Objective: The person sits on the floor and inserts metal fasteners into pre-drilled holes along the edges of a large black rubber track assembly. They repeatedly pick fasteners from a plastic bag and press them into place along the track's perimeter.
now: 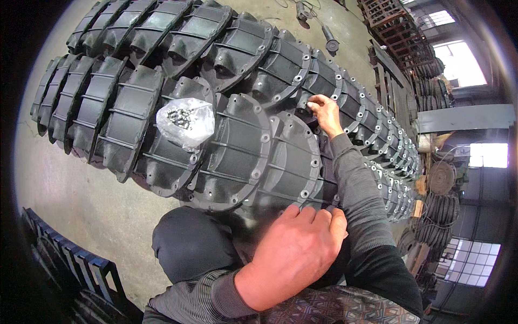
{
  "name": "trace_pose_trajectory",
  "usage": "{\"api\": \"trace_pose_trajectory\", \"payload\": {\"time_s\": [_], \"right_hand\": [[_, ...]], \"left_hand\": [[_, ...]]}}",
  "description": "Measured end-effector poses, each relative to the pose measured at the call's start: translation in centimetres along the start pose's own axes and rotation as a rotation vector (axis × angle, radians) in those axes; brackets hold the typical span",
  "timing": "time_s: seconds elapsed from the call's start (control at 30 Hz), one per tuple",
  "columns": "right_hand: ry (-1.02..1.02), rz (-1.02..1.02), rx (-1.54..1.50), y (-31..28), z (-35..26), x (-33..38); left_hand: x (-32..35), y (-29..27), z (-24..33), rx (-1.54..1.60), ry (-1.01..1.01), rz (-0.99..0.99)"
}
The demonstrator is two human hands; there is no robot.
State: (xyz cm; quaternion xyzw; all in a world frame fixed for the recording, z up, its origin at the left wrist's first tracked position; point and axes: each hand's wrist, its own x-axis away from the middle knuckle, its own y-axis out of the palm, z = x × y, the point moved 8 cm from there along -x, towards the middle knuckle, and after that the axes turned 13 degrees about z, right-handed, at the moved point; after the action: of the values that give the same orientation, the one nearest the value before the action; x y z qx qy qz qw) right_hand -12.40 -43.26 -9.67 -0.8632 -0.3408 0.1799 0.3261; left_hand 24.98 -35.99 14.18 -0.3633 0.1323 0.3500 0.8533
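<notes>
Rows of black cast-metal housings stand nested side by side in front of me, their curved flanges pierced with holes, several showing silvery metal rings. An open clear plastic bag of small shiny metal pieces rests on top of the nearer row. My right hand reaches to the flange of a housing further along, thumb and fingertips pinched at its edge; whatever is between them is too small to name. Closer to me, my left hand is closed with curled fingers beside a flange's lower corner. Its palm side is hidden.
On the concrete floor beyond the rows lies a corded power tool, with another dark tool near it. A blue metal frame stands at lower left. Rusty metal racks and stacked dark rings line the right side.
</notes>
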Motion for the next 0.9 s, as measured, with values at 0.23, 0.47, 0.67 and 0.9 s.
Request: {"api": "trace_pose_trajectory", "payload": {"time_s": [0.23, 0.47, 0.67, 0.9], "right_hand": [[-0.461, 0.064, 0.289, 0.7, -2.0, 0.1], [-0.617, 0.072, 0.295, 1.3, -3.0, 0.6], [-0.707, 0.024, 0.445, 1.7, -3.9, 0.7], [-0.803, 0.047, 0.647, 2.4, -4.9, 0.9]], "left_hand": [[-0.4, 1.0, -0.4, 0.028, -0.036, -0.050], [-0.4, 1.3, -0.5, 0.026, -0.049, -0.058], [-0.4, 1.2, -0.5, 0.027, -0.049, -0.075], [-0.1, 1.1, -0.5, 0.013, -0.056, -0.056]]}}
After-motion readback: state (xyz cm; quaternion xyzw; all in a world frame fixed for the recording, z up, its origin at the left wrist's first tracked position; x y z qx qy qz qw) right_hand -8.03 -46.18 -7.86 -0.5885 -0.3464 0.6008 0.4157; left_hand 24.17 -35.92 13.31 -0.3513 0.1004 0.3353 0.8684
